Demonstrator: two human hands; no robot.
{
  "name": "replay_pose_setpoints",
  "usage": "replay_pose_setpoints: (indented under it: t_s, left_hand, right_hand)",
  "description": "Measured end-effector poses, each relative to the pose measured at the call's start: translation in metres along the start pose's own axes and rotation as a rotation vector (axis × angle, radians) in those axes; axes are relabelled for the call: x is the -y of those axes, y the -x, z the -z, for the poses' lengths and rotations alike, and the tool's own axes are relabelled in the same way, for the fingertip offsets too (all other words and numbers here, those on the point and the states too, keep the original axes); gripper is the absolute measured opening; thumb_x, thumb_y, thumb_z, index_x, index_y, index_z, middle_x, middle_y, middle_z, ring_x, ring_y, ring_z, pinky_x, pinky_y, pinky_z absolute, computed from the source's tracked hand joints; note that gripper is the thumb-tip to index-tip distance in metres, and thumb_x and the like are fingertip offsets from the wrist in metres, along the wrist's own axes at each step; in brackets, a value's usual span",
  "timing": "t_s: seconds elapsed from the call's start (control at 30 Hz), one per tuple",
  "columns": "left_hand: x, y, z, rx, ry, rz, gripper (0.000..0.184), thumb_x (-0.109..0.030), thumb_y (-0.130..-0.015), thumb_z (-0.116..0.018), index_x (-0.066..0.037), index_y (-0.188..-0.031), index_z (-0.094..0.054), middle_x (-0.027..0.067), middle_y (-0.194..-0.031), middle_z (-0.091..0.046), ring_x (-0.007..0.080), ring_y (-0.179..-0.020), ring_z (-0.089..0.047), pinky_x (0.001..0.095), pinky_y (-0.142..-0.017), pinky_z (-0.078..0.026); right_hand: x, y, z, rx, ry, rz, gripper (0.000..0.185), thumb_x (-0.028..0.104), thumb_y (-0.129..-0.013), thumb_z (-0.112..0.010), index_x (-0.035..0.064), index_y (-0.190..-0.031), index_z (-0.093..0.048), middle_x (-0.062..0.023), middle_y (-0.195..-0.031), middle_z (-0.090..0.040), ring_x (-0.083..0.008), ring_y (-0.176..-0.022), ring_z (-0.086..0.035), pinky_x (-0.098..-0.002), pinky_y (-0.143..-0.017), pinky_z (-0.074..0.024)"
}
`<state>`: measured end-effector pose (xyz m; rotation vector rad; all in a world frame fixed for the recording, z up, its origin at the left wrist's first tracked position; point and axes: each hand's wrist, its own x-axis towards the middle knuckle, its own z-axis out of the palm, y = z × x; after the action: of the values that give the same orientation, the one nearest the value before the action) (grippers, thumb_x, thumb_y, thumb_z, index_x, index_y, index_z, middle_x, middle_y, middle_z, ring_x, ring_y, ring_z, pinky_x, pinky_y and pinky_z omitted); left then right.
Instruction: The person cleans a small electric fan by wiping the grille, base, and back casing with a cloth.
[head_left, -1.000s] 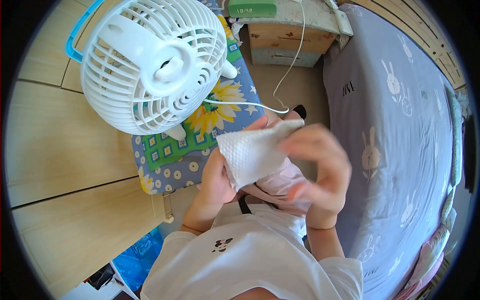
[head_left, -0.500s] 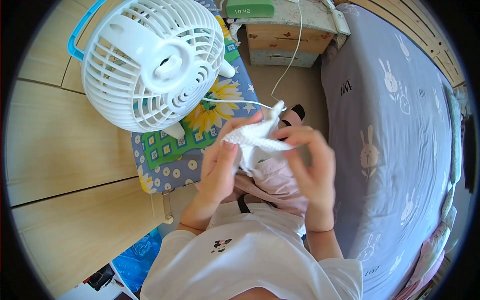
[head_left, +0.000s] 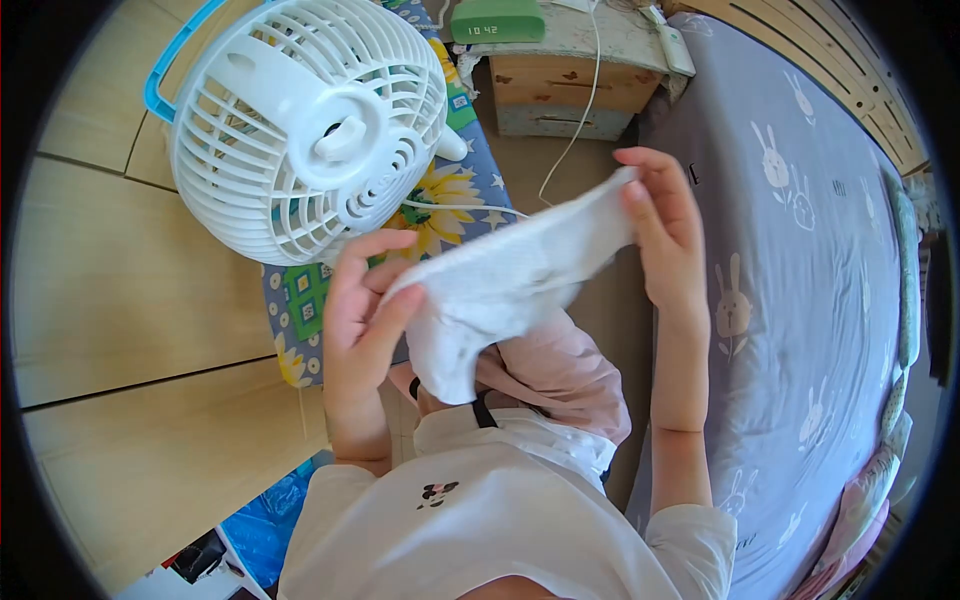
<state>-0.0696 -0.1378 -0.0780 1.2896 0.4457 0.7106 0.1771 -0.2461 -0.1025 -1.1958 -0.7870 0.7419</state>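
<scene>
A white textured cloth [head_left: 510,275] is stretched out in the air above my lap, with faint grey smudges on it. My left hand [head_left: 368,310] pinches its left end, and one corner hangs down below that hand. The upper right end is pinched between the thumb and fingers of my right hand [head_left: 665,225]. Beyond my left hand, a white fan [head_left: 335,140] with a blue handle [head_left: 155,85] stands on the patterned table cover [head_left: 305,295]. The cloth is a little blurred by motion.
A bed with a grey rabbit-print sheet [head_left: 760,400] lies to the right. At the back, a green clock [head_left: 497,22] sits on a wooden nightstand [head_left: 565,90]. A white cord [head_left: 585,120] runs down from there. Pale cupboard doors [head_left: 140,290] stand on the left, above a blue plastic bag [head_left: 265,525].
My hands have moved apart, the right one up and to the right, the left one to the left. The bunched cloth is now spread out between them.
</scene>
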Motion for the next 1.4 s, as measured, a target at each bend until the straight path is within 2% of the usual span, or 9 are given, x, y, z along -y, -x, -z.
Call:
replay_pose_setpoints:
  t_s: [0.17, 0.3, 0.37, 0.63, 0.8, 0.93, 0.97, 1.17, 1.4]
  left_hand:
    - [0.009, -0.004, 0.013, -0.144, -0.520, -0.108, 0.030, 0.000, -0.087, -0.056, 0.001, -0.117, -0.049, 0.0148, -0.110, -0.060, 0.0154, -0.099, -0.056, 0.0264, -0.083, -0.044]
    - [0.018, 0.009, 0.016, -0.291, -0.807, -0.023, 0.030, 0.001, -0.083, -0.061, 0.000, -0.112, -0.054, 0.0139, -0.108, -0.060, 0.0202, -0.101, -0.056, 0.0289, -0.082, -0.046]
    - [0.020, 0.013, 0.015, -0.368, -1.217, -0.383, 0.028, 0.002, -0.078, -0.064, -0.002, -0.105, -0.059, 0.0131, -0.104, -0.060, 0.0249, -0.095, -0.057, 0.0302, -0.076, -0.047]
    - [0.027, 0.017, 0.022, -0.188, -1.191, -0.365, 0.020, 0.005, -0.078, -0.061, -0.001, -0.097, -0.063, 0.0130, -0.101, -0.062, 0.0278, -0.087, -0.058, 0.0340, -0.074, -0.046]
    - [0.026, -0.018, 0.010, -0.161, -1.119, -0.314, 0.020, 0.003, -0.082, -0.056, -0.001, -0.101, -0.060, 0.0164, -0.106, -0.062, 0.0333, -0.095, -0.058, 0.0372, -0.081, -0.045]
    - [0.028, -0.028, 0.001, -0.061, -1.185, -0.224, 0.030, 0.002, -0.083, -0.055, -0.003, -0.113, -0.051, 0.0176, -0.102, -0.059, 0.0379, -0.093, -0.055, 0.0421, -0.082, -0.043]
    - [0.027, -0.029, 0.004, -0.013, -1.173, -0.165, 0.034, -0.001, -0.085, -0.056, -0.003, -0.119, -0.049, 0.0112, -0.093, -0.058, 0.0216, -0.084, -0.054, 0.0296, -0.076, -0.044]
    - [0.005, -0.009, 0.010, 0.029, -0.849, -0.173, 0.025, 0.006, -0.080, -0.059, 0.000, -0.104, -0.060, 0.0078, -0.086, -0.057, 0.0142, -0.072, -0.051, 0.0239, -0.065, -0.040]
    - [-0.010, 0.011, 0.009, -0.091, -0.613, -0.242, 0.032, 0.012, -0.069, -0.068, 0.003, -0.100, -0.067, 0.0062, -0.086, -0.059, 0.0117, -0.073, -0.053, 0.0203, -0.065, -0.041]
  right_hand:
    - [-0.045, 0.002, 0.000, 0.398, 0.293, -0.068, 0.092, 0.029, -0.075, -0.077, 0.0090, -0.143, -0.019, -0.0144, -0.124, -0.044, -0.0189, -0.103, -0.048, -0.0278, -0.083, -0.0432]
    - [-0.068, 0.012, -0.001, 0.357, 0.211, -0.302, 0.083, 0.018, -0.081, -0.071, 0.0107, -0.144, -0.017, -0.0073, -0.120, -0.042, -0.0144, -0.096, -0.048, -0.0304, -0.088, -0.0414]
    - [-0.079, 0.016, -0.002, 0.296, 0.089, -0.289, 0.081, 0.020, -0.082, -0.070, 0.0093, -0.143, -0.019, -0.0092, -0.117, -0.044, -0.0150, -0.094, -0.048, -0.0284, -0.085, -0.0423]
    - [-0.076, 0.045, 0.018, -0.068, 0.173, -0.204, 0.039, 0.018, -0.089, -0.061, 0.0013, -0.121, -0.047, -0.0034, -0.095, -0.055, -0.0087, -0.083, -0.050, -0.0237, -0.074, -0.0419]
    - [-0.076, 0.086, 0.029, 0.788, 0.224, -0.708, 0.038, 0.029, -0.092, -0.057, 0.0012, -0.118, -0.052, -0.0012, -0.098, -0.057, -0.0076, -0.088, -0.050, -0.0237, -0.074, -0.0424]
    - [-0.076, 0.120, -0.042, 0.398, -0.242, -0.742, 0.037, 0.023, -0.091, -0.059, 0.0021, -0.121, -0.052, -0.0007, -0.106, -0.058, -0.0088, -0.096, -0.051, -0.0239, -0.081, -0.0431]
    - [-0.082, 0.123, -0.058, 0.183, -0.357, -0.635, 0.038, 0.020, -0.090, -0.060, 0.0021, -0.122, -0.051, -0.0014, -0.110, -0.058, -0.0099, -0.101, -0.051, -0.0251, -0.085, -0.0427]
    - [-0.064, 0.126, -0.043, -0.273, -0.645, -0.348, 0.033, 0.004, -0.085, -0.061, 0.0010, -0.117, -0.052, -0.0072, -0.113, -0.060, -0.0125, -0.105, -0.055, -0.0265, -0.089, -0.0424]
    - [-0.005, 0.099, -0.011, -0.257, 0.000, 0.092, 0.038, -0.009, -0.078, -0.064, -0.0015, -0.114, -0.055, -0.0124, -0.099, -0.066, -0.0145, -0.090, -0.062, -0.0248, -0.080, -0.0471]
